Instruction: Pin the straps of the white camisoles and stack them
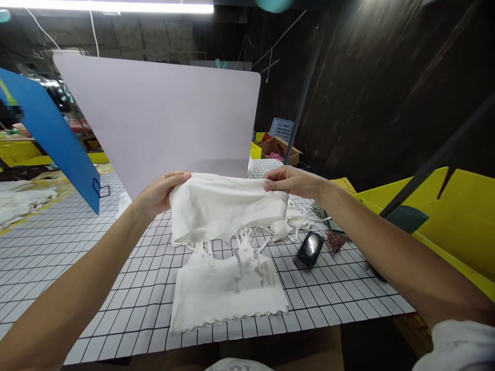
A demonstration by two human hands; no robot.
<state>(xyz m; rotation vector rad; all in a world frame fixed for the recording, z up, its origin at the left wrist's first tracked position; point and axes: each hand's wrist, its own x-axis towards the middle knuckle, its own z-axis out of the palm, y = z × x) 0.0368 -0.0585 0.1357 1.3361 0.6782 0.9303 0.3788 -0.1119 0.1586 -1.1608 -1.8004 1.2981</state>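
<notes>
- The left hand (160, 193) pinches the top left edge of a white top (228, 206), in the middle of the frame.
- The right hand (292, 181) pinches the top right edge of the same top.
- The top hangs stretched between both hands, just above the tabletop (77, 247), with thin straps dangling below it.
- A second white top with a wavy hem (228, 293) lies flat on the tabletop right under it.
- More white cloth (297, 219) is bunched behind the right hand.
- A small dark shiny thing (310, 249) lies at the right of the tops.
- A pale board (162, 118) stands behind, with a blue board (50, 134) at the upper left.
</notes>
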